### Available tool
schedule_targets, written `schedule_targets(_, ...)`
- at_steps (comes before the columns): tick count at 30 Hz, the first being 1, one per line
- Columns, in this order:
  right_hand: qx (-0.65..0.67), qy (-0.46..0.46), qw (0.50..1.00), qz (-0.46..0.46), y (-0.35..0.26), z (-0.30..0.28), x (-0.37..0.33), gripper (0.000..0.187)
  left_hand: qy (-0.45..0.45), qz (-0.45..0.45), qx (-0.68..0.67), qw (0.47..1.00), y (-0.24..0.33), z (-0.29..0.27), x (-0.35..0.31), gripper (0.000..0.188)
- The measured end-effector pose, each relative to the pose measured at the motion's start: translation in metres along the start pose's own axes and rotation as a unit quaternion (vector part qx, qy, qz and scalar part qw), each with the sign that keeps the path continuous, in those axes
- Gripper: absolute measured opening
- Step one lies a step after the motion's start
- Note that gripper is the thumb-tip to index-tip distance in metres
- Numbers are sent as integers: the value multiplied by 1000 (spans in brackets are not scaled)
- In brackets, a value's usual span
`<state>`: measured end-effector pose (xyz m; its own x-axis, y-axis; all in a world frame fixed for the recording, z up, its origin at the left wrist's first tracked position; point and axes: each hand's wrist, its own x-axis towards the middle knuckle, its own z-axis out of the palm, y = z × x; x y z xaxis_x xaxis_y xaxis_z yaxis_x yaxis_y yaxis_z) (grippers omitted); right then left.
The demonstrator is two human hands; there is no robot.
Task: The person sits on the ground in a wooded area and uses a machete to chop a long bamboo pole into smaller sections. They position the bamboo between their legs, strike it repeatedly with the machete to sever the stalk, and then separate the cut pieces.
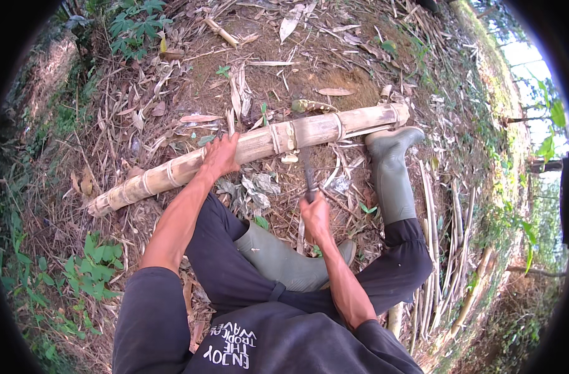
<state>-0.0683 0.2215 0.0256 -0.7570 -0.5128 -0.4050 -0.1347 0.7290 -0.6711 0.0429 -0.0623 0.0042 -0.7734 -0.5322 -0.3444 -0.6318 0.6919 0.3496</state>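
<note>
A thick pale bamboo pole (334, 128) lies across the leaf-strewn ground, from lower left to upper right. My left hand (221, 156) presses down on its middle part. My right hand (315, 215) grips the handle of a long dark blade (307, 168), whose tip rests against the pole near a node. My right rubber boot (390, 168) has its toe touching the pole's right end. My left boot (284, 258) lies folded under me on the ground.
Dry leaves, husks and thin bamboo sticks (446, 262) cover the brown earth. Green plants (91, 265) grow at the lower left and top left. A grassy bank (496, 81) runs along the right side.
</note>
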Motion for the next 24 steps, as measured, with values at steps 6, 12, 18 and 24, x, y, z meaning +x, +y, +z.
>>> schedule_targets(6,-47,-63,997,-5,-19,-14,9,34,-56,62,-50,995,-34,9,31,89)
schedule_targets(12,-57,-88,994,-2,-55,-34,7,36,-103,31,-68,992,-33,12,33,92)
schedule_targets(18,-15,-85,995,40,-54,-27,2,34,38,3,30,999,-1,17,7,91)
schedule_targets(24,-9,-5,1000,-7,-7,28,14,28,-49,24,-35,998,-12,6,23,77)
